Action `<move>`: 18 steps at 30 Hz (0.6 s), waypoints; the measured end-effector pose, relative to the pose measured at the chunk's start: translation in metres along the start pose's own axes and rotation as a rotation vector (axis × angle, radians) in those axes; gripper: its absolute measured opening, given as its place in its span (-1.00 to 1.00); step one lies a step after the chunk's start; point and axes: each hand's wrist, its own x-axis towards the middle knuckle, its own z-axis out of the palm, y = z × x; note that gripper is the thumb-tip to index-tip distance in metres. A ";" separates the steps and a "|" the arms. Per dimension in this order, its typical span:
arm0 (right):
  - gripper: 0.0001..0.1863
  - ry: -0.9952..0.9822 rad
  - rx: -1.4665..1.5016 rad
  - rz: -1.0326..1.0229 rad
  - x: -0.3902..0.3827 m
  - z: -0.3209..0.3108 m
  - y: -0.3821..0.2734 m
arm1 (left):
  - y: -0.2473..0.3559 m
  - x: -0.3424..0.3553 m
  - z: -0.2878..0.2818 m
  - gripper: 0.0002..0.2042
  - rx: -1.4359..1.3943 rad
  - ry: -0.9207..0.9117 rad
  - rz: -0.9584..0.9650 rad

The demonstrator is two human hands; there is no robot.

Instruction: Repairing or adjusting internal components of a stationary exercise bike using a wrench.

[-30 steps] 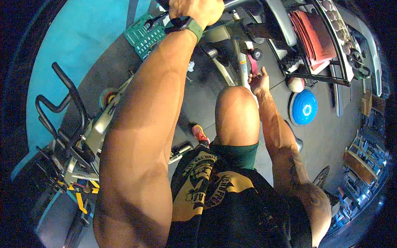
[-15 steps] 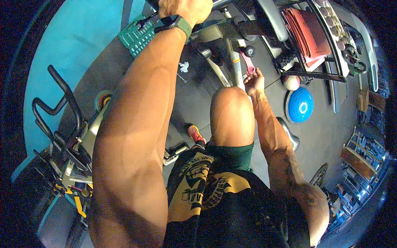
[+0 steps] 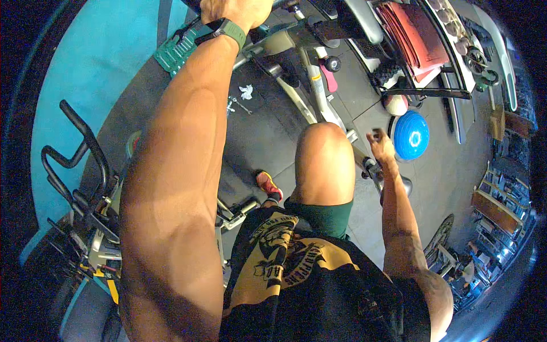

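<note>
My left hand [image 3: 242, 11], with a dark watch on a green strap at the wrist, is at the upper edge beside a cream and black exercise machine [image 3: 317, 82]; its fingers are out of sight. Low on the right, my right hand [image 3: 383, 147] hovers next to my bent knee, near a blue balance dome [image 3: 411, 135]. Its fingers look bent and are blurred, so whether anything is in them is unclear. Beyond it, a pink flat strip [image 3: 329, 78] lies by a black round knob-like piece [image 3: 333, 64] at the machine's base.
A green tool case [image 3: 175, 52] lies open at the far left. A wrench [image 3: 241, 106] and crumpled white tissue [image 3: 246, 92] rest on the dark floor. A rack with red folded mats [image 3: 413, 37] and a red-white ball [image 3: 395, 104] stand right. Black handlebars [image 3: 77, 137] rise at left.
My right hand has drawn back from the pink strip, toward me and to the right. My left hand has shifted slightly left in the picture as the view moved.
</note>
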 end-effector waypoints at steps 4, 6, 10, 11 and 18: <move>-0.51 -0.221 -0.194 0.049 -0.026 -0.025 -0.018 | -0.001 -0.001 0.003 -0.78 0.031 0.034 -0.019; -0.48 -0.275 -0.263 -0.017 -0.037 -0.021 -0.016 | -0.005 -0.004 0.003 -0.79 -0.033 0.075 -0.001; -0.57 -0.099 -0.193 -0.196 -0.044 -0.015 0.024 | -0.004 -0.001 0.008 -0.80 -0.048 0.058 -0.002; -0.58 -0.110 -0.203 -0.214 -0.044 -0.015 0.025 | -0.006 0.001 0.010 -0.80 -0.062 0.080 0.024; -0.58 -0.224 -0.105 -0.186 -0.049 -0.034 0.005 | -0.010 -0.003 0.007 -0.80 -0.047 0.098 0.018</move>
